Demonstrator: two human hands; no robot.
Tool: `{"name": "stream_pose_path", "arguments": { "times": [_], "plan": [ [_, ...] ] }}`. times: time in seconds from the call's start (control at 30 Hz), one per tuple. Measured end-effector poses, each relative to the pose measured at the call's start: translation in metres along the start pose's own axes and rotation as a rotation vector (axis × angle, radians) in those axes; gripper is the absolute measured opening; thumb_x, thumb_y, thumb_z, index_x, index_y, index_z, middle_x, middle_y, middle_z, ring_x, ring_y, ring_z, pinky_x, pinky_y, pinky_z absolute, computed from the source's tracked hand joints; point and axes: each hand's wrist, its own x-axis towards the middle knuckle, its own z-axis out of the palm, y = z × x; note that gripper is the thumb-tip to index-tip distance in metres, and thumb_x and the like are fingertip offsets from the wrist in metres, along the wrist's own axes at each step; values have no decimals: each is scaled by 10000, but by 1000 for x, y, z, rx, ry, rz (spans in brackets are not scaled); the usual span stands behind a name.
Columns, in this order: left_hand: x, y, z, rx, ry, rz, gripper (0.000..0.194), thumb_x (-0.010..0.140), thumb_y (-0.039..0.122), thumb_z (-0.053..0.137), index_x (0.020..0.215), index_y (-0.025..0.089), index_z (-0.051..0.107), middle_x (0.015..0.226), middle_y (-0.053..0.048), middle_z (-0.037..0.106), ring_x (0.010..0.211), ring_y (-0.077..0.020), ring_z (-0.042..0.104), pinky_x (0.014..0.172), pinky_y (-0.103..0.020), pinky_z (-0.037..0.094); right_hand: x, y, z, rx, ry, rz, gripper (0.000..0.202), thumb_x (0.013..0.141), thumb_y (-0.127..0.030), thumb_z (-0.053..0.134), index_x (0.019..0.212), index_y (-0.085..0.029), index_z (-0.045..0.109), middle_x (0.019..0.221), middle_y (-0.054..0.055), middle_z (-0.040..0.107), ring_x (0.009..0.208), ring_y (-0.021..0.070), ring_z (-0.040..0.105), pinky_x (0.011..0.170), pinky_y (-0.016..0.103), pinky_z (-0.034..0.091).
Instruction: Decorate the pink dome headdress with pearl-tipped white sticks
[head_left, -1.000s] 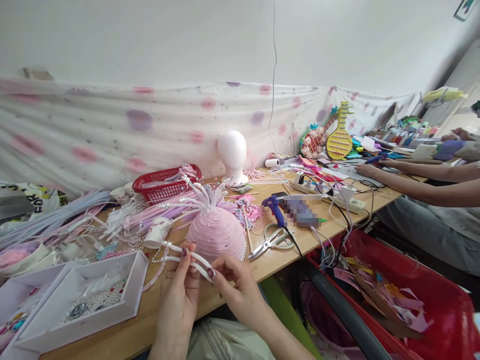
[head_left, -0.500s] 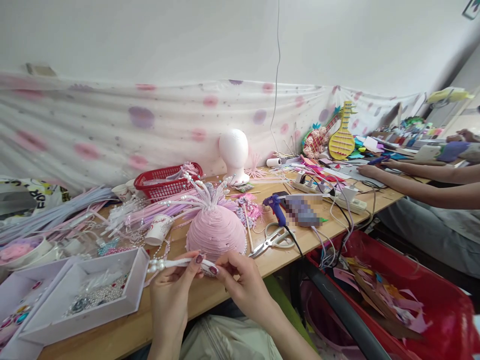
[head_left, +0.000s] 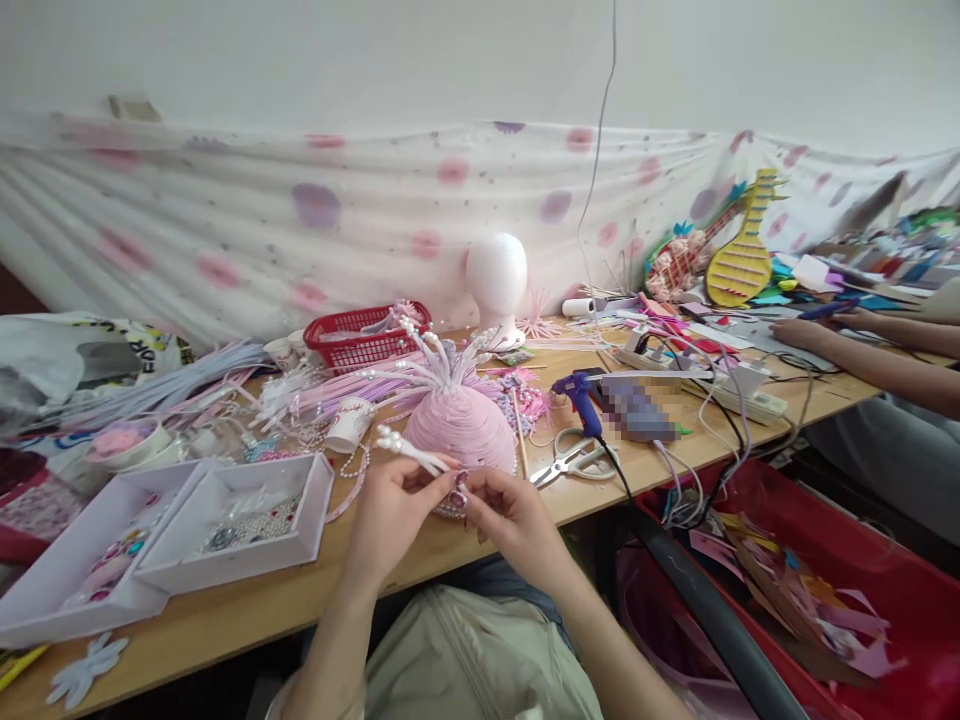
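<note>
My left hand [head_left: 396,508] is closed on a white, soft-looking strand with pearl beads [head_left: 401,443] at its far left end. At the strand's other end my right hand [head_left: 519,520] is also closed, its fingertips meeting the left ones. Both hands are just in front of a pink dome-shaped headpiece [head_left: 459,425], wound in strands, with beaded white stems rising from its top. My fingers hide part of the strand and the dome's lower edge. A blue glue gun [head_left: 579,402] and white-handled scissors [head_left: 574,462] lie right of the dome.
White boxes of beads [head_left: 304,535] stand at the left, near a paper cup [head_left: 350,425]. Behind are a red basket [head_left: 349,350] and a white foam head [head_left: 496,275]. A power strip [head_left: 761,405] with cords and a co-worker's hands [head_left: 806,335] are at the right, above a red bin [head_left: 847,540].
The view has swung left and somewhat down, so most things sit further right. My hands have drawn closer together, and the strand's beaded end now points up and left.
</note>
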Motion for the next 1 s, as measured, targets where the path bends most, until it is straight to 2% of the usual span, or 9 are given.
{"name": "stream_pose_path", "arguments": {
  "times": [0.17,0.23,0.3,0.43,0.53,0.8,1.0],
  "plan": [
    [21,22,-8,138,-260,-32,87,693,184,693,742,184,765,766,-27,771,728,-186,725,647,-235,570,9,-13,-11,78,-90,148,397,775,-535,694,812,-141,660,646,6,634,538,86,522,537,219,435],
    [26,28,-9,167,-309,-20,91,695,176,684,732,192,766,756,-21,770,727,-187,725,649,-239,562,13,-19,-13,92,-100,153,423,740,-563,710,793,-144,674,663,21,665,564,100,556,564,231,455],
    [28,33,-9,199,-295,17,83,696,191,691,729,196,767,747,-20,769,726,-193,725,653,-248,557,16,-23,-14,95,-79,143,429,728,-576,712,755,-148,680,654,27,679,564,108,573,571,239,463],
    [29,38,-5,285,-166,80,57,687,225,720,716,197,761,753,-20,772,733,-200,724,668,-260,546,20,-26,-14,84,-35,135,423,746,-565,694,668,-150,672,605,27,673,531,105,571,547,232,446],
    [30,38,-2,346,-106,107,69,703,231,708,725,198,764,760,-19,775,737,-199,723,663,-262,532,21,-26,-13,98,-32,149,418,749,-566,679,690,-152,672,594,24,673,522,106,576,532,226,437],
    [38,35,-2,452,-102,147,73,688,229,702,709,184,755,742,-30,769,700,-197,708,618,-263,502,27,-30,-12,107,-50,225,442,691,-593,687,685,-152,652,585,27,675,506,114,587,519,233,457],
    [37,43,1,453,-139,154,106,709,216,653,710,170,749,739,-49,765,704,-207,703,624,-273,492,31,-25,-14,104,-37,247,356,704,-508,658,670,-154,654,550,31,658,473,127,591,469,230,460]
  ]
}}
